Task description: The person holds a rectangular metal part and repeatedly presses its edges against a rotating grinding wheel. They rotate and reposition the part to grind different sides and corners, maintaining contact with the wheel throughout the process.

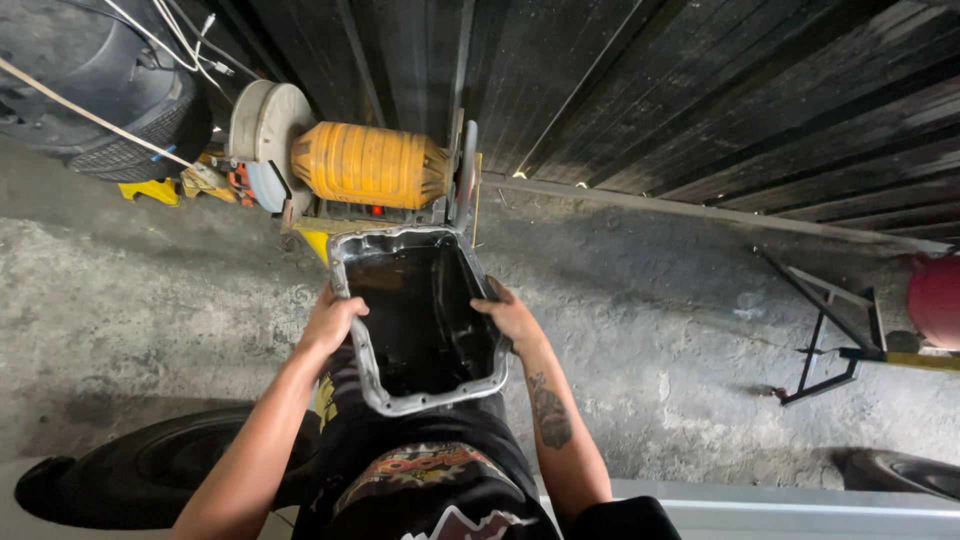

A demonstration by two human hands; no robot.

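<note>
Rough grey concrete floor [640,330] runs beneath a dark corrugated metal wall [700,90]. Both hands carry a grey stamped-metal oil pan with a bolt-hole flange [415,320], held level in front of the body. Left hand [328,322] is closed over the left flange; right hand [508,315] is closed over the right flange. Inside, the pan is black and glossy; whether liquid oil remains or only a film cannot be told. Risk: any tilt could spill residue, and oily flanges could let the pan slip. Yellow ribbed cylinder [370,165] on a stand sits just beyond; black tyre [150,480] lies at lower left.
</note>
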